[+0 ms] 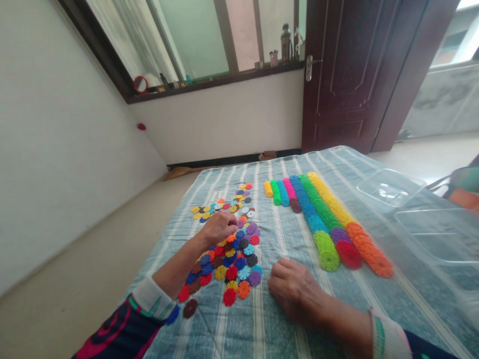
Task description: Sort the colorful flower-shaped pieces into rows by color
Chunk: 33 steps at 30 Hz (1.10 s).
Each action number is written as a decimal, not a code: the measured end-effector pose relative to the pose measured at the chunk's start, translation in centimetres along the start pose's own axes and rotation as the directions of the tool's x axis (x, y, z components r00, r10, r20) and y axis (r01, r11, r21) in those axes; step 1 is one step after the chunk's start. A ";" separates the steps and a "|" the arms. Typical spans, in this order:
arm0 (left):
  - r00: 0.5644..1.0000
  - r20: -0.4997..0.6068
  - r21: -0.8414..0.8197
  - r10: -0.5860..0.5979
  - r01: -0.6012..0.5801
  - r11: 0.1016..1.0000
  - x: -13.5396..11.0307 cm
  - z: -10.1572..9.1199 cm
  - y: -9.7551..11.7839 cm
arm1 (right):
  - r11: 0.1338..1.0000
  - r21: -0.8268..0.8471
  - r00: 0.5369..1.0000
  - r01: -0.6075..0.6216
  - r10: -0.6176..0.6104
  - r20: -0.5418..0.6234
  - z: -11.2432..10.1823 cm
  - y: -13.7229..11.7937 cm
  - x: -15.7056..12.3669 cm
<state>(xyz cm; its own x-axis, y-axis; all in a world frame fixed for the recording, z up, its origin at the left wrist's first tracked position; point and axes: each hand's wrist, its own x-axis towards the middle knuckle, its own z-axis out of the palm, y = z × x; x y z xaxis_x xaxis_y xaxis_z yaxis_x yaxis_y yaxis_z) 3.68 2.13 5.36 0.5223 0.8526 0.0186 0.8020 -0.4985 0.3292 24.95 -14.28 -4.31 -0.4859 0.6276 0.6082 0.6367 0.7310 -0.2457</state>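
Note:
My left hand [219, 228] hovers over or rests on a loose heap of coloured notched plastic discs [232, 271]; its fingers are curled together, and anything between them is hidden. To the right of the heap, my right hand [295, 289] lies low over the cloth, fingers closed, their tips turned out of sight. Beyond it, overlapping discs are laid in long rows sorted by colour: a yellow row [329, 199] ending in orange, a green row [318, 199] ending in purple and red, and a blue row [305, 202] ending in lime. Shorter rows [277, 193] stand at their left.
A striped blue-grey cloth [277, 329] covers the surface. Two clear plastic containers stand at the right, a farther one [391, 192] and a nearer one [437, 234]. Behind are a brown door [348, 75] and a window ledge [224, 80] with small items.

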 end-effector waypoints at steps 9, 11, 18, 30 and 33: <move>0.998 0.030 -0.077 -0.050 0.053 0.996 -3.1 1.5 -0.7 | 1.000 -0.018 1.000 -0.010 0.010 -0.007 0.1 -0.1 -0.2; 0.997 0.008 -0.063 -0.071 0.071 0.995 -3.0 1.7 -0.6 | 1.000 -0.018 1.000 -0.010 0.009 -0.005 0.0 -0.1 -0.2; 0.985 -0.100 -0.006 -0.144 0.144 0.990 -3.9 1.7 -1.9 | 1.000 0.007 0.999 -0.007 0.007 -0.034 -0.6 -0.5 -0.1; 0.974 -0.137 -0.039 -0.181 0.178 0.983 -8.3 0.8 -2.8 | 0.999 0.049 0.999 -0.015 0.016 -0.038 -0.8 -0.6 -0.4; 0.968 -0.152 -0.049 -0.198 0.193 0.980 -9.5 0.7 -2.8 | 0.999 0.052 1.000 -0.011 0.012 -0.023 -0.9 -0.6 -0.5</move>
<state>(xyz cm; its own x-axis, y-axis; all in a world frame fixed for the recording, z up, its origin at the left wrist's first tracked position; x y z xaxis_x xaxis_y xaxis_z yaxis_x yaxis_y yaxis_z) -3.33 -4.65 3.61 0.3028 0.9482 0.0959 0.8726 -0.3164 0.3721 25.32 -15.24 -3.80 -0.4644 0.6303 0.6222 0.6102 0.7369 -0.2910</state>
